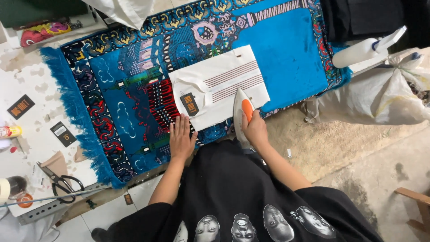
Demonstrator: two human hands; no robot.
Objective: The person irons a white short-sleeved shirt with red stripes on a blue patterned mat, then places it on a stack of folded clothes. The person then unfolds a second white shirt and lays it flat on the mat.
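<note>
I see my right hand (255,130) closed around the orange-handled iron (242,115), pressing the near edge of the folded white shirt (219,85). My left hand (181,139) lies open and flat on the blue patterned rug (286,54), just beside the shirt.

Bright, even light; edges bowed

A white worktable (31,121) stands on grey concrete floor (380,166) beside a beige mat (322,143).
</note>
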